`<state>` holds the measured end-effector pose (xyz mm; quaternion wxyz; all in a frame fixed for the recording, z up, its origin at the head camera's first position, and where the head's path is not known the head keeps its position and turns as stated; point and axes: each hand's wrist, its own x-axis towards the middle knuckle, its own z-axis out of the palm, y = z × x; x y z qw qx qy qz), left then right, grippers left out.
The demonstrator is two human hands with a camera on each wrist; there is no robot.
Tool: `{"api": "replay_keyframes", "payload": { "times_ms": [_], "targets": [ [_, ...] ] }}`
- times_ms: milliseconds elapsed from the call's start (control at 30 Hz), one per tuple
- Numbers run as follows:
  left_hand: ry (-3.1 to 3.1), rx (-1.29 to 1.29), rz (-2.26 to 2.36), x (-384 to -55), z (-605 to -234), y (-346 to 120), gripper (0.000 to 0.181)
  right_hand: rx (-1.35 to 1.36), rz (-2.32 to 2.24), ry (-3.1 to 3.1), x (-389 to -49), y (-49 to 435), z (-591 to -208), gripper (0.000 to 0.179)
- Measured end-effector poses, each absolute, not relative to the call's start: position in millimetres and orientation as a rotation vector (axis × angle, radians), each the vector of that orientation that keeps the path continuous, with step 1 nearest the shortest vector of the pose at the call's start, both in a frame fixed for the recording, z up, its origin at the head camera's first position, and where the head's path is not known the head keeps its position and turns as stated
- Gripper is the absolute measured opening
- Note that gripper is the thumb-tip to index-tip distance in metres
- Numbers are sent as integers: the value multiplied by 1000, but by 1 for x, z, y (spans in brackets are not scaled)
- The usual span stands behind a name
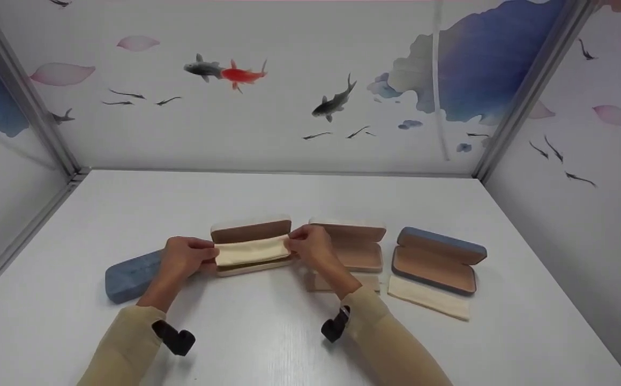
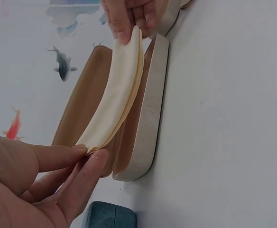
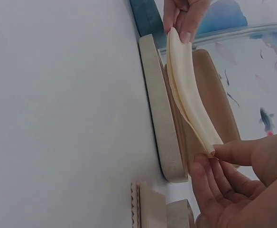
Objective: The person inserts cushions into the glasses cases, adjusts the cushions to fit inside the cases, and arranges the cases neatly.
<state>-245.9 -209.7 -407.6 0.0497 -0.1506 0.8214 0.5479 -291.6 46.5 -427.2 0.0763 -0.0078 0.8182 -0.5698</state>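
A folded cream cloth [image 1: 251,251] is stretched between both hands, over an open off-white glasses case [image 1: 254,269] with a brown lining. My left hand [image 1: 184,257] pinches the cloth's left end between thumb and fingers. At the opposite end, my right hand [image 1: 313,246] pinches it the same way. In the left wrist view the cloth [image 2: 115,90] sags slightly and shows its folded layers along one edge. The right wrist view has the case's front wall [image 3: 160,114] beside the cloth, with the raised lid [image 3: 216,95] behind.
A closed blue glasses case [image 1: 131,279] lies left, partly behind the left hand. To the right stand another open off-white case [image 1: 364,256] and an open blue case [image 1: 436,268]. In front of them lie a beige folded cloth [image 1: 369,282] and a cream cloth [image 1: 431,299].
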Motion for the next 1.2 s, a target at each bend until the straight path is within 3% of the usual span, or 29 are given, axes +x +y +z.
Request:
{"api": "replay_keyframes", "payload": {
  "times_ms": [533,1200],
  "targets": [
    [2839,-343,1371,-245,-412,-207,21,-51,-1622,2574,-293,39,-430,9],
    [2820,-354,1512,-252,-416,-200,18,-61,-1538,2674,-292,37,-430,10]
  ]
}}
